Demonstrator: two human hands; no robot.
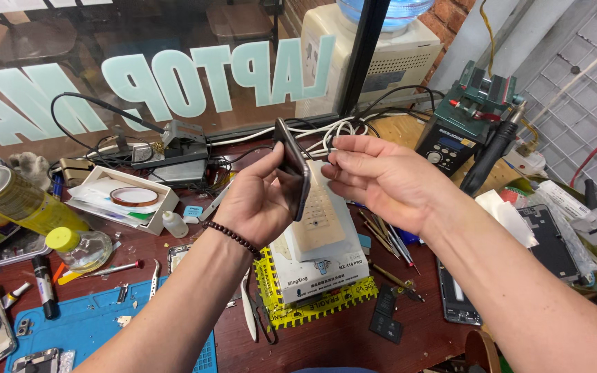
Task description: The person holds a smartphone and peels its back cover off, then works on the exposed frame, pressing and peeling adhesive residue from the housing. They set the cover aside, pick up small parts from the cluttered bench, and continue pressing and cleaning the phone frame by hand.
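Observation:
My left hand [260, 202] grips a dark smartphone [291, 159], held edge-on and upright above the bench, thumb along its near side. A dark bead bracelet [233, 237] circles that wrist. My right hand [381, 178] hovers just right of the phone, its fingers curled with thumb and forefinger pinched near the phone's top edge; whether they hold something tiny I cannot tell. Below both hands sits a white heating pad machine [323, 266] on a yellow mat [291, 311].
A blue work mat [98, 324] lies front left with phone parts. A yellow spray can [15, 197], small bottles, a white box with a tape roll [133, 197], a green soldering station [464, 124], tweezers [388, 238] and dark phone screens [554, 238] crowd the red bench.

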